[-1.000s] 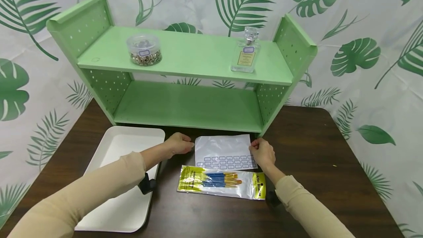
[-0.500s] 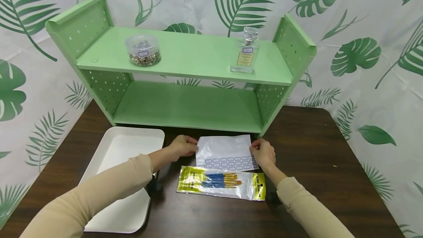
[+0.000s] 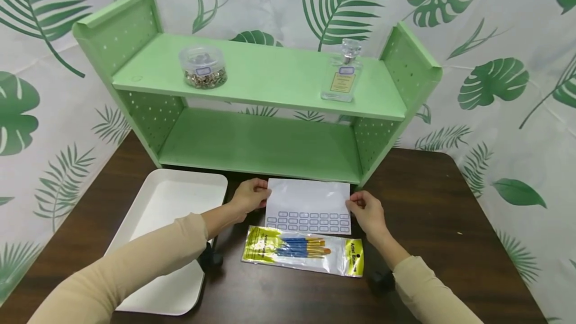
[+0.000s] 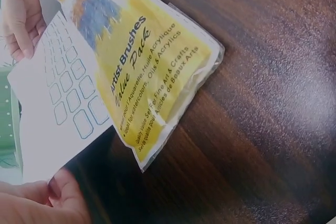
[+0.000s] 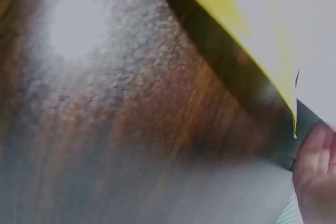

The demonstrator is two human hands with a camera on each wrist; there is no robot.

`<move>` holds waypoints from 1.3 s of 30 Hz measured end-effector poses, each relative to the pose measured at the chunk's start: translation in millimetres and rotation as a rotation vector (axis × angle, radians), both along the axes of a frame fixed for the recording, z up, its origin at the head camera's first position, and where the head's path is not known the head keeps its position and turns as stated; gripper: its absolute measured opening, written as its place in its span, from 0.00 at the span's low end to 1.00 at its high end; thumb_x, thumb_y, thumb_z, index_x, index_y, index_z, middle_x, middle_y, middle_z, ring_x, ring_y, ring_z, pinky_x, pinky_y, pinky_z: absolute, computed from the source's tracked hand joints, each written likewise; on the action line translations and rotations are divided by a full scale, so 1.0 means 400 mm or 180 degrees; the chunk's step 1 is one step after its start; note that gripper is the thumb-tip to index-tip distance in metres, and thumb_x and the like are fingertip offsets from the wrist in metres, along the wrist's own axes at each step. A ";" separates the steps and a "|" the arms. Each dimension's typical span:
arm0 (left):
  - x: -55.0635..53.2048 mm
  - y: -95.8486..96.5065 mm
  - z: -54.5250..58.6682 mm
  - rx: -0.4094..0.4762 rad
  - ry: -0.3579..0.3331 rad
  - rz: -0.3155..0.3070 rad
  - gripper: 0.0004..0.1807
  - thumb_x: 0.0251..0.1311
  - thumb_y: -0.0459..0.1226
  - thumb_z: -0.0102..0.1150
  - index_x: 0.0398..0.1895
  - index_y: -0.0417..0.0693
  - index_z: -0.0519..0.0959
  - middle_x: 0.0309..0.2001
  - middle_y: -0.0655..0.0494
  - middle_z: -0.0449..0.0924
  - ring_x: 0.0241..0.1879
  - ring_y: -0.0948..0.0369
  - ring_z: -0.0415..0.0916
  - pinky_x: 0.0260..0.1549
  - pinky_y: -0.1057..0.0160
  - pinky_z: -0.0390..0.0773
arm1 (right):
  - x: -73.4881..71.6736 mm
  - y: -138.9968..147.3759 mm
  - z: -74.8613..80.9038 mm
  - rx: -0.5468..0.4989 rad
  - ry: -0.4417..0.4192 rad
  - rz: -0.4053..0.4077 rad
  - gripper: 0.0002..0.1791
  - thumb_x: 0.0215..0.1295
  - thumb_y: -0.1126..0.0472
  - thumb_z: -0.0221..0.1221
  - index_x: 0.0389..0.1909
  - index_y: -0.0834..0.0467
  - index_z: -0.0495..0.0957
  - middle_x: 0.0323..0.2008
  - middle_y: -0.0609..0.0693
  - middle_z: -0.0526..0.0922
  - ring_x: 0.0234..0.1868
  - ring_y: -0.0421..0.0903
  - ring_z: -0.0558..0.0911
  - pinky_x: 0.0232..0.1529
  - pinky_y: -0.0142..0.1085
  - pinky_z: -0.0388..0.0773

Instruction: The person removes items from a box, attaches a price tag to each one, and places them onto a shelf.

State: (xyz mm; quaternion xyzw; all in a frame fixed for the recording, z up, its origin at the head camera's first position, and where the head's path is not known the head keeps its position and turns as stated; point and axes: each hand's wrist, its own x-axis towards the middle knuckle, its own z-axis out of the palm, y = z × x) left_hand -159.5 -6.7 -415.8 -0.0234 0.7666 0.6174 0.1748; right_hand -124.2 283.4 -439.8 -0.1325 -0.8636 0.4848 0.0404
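Note:
A white sheet of label stickers (image 3: 308, 197), with rows of blue-outlined labels along its near part, lies in front of the green shelf. My left hand (image 3: 250, 197) pinches its left edge between thumb and fingers. At the opposite edge my right hand (image 3: 370, 215) pinches the sheet. The left wrist view shows both hands at the edges of the sheet (image 4: 63, 114). Just nearer than the sheet is a yellow and silver pack of artist brushes (image 3: 335, 260), flat on the table. In the right wrist view only part of the right hand (image 5: 317, 177) shows.
The green two-tier shelf (image 3: 261, 141) stands behind the sheet. On its top tier are a round clear jar (image 3: 204, 71) of small metallic pieces and a glass perfume bottle (image 3: 340, 81), each bearing a label. A white tray (image 3: 180, 186) lies under the left forearm.
My left hand has moved right and taken the sheet's left edge. The sheet now lies straighter and flatter between the hands. The head view has shifted slightly.

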 end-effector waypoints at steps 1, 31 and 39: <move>0.001 0.000 0.001 0.0020 0.0015 0.0014 0.15 0.65 0.30 0.50 0.53 0.32 0.71 0.43 0.41 0.76 0.35 0.57 0.77 0.38 0.62 0.80 | 0.002 0.002 0.001 -0.0164 0.0008 0.0018 0.08 0.63 0.68 0.57 0.39 0.70 0.72 0.29 0.54 0.75 0.28 0.40 0.73 0.29 0.30 0.77; 0.055 -0.017 0.020 -0.0168 0.0739 -0.0351 0.16 0.51 0.30 0.66 0.46 0.44 0.79 0.33 0.52 0.82 0.27 0.64 0.77 0.26 0.65 0.75 | 0.028 -0.017 0.052 -0.1898 -0.0341 -0.0366 0.06 0.63 0.67 0.59 0.35 0.59 0.70 0.23 0.42 0.74 0.24 0.36 0.74 0.27 0.26 0.75; 0.058 -0.011 0.017 -0.0203 0.0706 -0.0329 0.15 0.51 0.29 0.65 0.45 0.42 0.81 0.32 0.50 0.85 0.28 0.63 0.80 0.30 0.57 0.80 | 0.028 -0.019 0.048 -0.1914 -0.0317 -0.0377 0.06 0.62 0.68 0.59 0.32 0.56 0.71 0.23 0.41 0.75 0.24 0.36 0.75 0.27 0.26 0.75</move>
